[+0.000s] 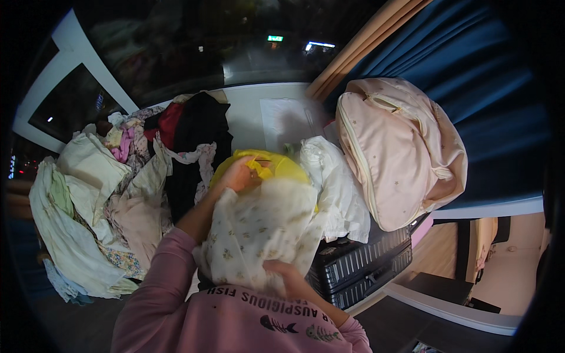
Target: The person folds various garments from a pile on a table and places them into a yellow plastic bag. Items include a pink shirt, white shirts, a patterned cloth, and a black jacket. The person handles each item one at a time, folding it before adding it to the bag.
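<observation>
In the head view my left hand (239, 175) grips a gathered part of a bright yellow, thin, see-through item (287, 165). I cannot tell whether it is a plastic bag or a cloth. A white fabric piece with a small floral print (254, 229) hangs in front of it, partly blurred and covering much of the yellow. Close to my body, my right hand (286, 276) holds the lower part of this printed fabric, its fingers partly hidden in the folds. Just right of the yellow item lies a crumpled white bundle (335, 194).
Piled clothes (92, 189) spread over the left side, with black fabric (201, 119) near the window. A pale pink quilted-looking bag with a zipper (397, 154) stands at right, above a black ribbed suitcase (362, 264). Behind it hangs a blue curtain (490, 110).
</observation>
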Tool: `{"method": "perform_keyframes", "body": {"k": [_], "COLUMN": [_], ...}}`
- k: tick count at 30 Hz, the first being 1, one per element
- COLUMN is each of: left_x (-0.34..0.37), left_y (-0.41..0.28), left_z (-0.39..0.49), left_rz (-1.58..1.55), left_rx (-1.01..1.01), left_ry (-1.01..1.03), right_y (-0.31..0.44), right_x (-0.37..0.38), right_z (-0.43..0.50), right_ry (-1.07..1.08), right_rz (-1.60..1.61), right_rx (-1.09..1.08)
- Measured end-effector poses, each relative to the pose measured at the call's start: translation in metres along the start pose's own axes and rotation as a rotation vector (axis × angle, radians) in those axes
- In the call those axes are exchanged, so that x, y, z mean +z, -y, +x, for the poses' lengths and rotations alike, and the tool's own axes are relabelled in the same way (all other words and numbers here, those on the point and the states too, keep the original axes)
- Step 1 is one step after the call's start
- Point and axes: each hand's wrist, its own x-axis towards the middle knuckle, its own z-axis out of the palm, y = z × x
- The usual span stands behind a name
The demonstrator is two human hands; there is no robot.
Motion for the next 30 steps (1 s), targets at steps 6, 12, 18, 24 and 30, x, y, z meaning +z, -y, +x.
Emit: {"method": "perform_keyframes", "body": {"k": [6, 12, 18, 24, 30], "left_x": [0.075, 0.112, 0.125, 0.116, 0.145], "left_y": [-0.065, -0.077, -0.076, -0.036, 0.017], "left_z": [0.025, 0.012, 0.002, -0.024, -0.057], "left_rz": [0.127, -0.061, 0.062, -0.123, -0.287], "left_rx": [0.100, -0.023, 0.144, 0.179, 0.257], "left_ry": [-0.033, 0.019, -0.185, -0.046, -0.063], "right_y": [0.068, 0.149, 0.034, -0.017, 0.006], "right_x": [0.005, -0.024, -0.062, -0.080, -0.041], "right_z": [0.052, 0.070, 0.148, 0.167, 0.123], "right_ry": [0.233, 0.246, -0.154, -0.380, -0.434], "right_rz": [0.618, 0.302, -0.186, -0.401, -1.580], "right_rx": [0.186, -0.533, -0.468, -0.397, -1.332]}}
